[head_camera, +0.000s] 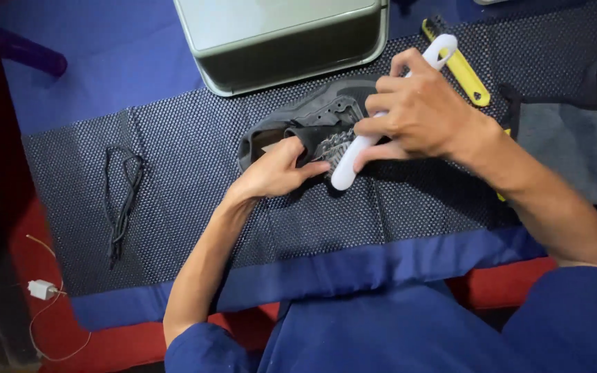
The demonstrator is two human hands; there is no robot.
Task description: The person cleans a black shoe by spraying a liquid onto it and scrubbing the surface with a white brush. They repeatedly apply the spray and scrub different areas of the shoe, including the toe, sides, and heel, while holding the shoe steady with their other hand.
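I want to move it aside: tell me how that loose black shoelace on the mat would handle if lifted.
The shoelace lies in limp loops, so it would probably flop and dangle. It looks thin, likely very light. The textured mat may stop it sliding.

A single head-worn camera looks steeply down from above the person's lap, close over the mat (195,173). The view faces forward, away from the body, with both forearms reaching in from the bottom edge.

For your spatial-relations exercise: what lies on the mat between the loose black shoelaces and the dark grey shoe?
Head view: only bare black dotted mesh mat lies between the loose black shoelaces and the dark grey shoe; nothing rests there.
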